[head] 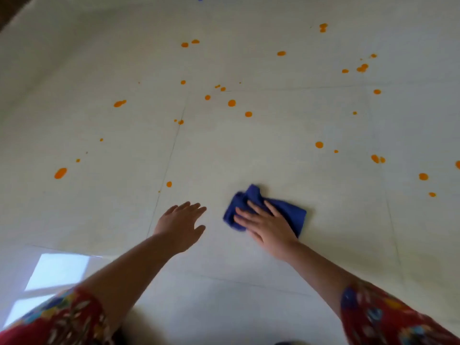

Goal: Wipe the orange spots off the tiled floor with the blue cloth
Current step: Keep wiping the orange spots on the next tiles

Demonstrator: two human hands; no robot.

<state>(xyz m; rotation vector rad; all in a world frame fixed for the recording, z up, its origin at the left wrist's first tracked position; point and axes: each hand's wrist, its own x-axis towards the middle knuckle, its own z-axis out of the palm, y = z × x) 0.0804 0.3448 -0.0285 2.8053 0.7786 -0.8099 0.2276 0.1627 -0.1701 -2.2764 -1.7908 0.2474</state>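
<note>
The blue cloth (288, 212) lies bunched on the tiled floor (249, 150), close to the person, within one pale tile. The right hand (267, 226) rests flat on top of it, fingers straight and spread, pressing it down rather than clutching it. That hold suits sliding the cloth across the tile. Cloth shows beyond the fingertips and to the right of the palm. The left hand (180, 226) is open too, fingers extended, just left of the cloth and holding nothing. It looks placed for support, though I cannot tell whether it touches the floor. The orange spots (231, 103) scatter ahead and to both sides, all apart from the cloth. The nearest spot (169, 184) sits beside a grout line (171, 155), ahead of the left hand. Most of the wiping appears not yet done.
</note>
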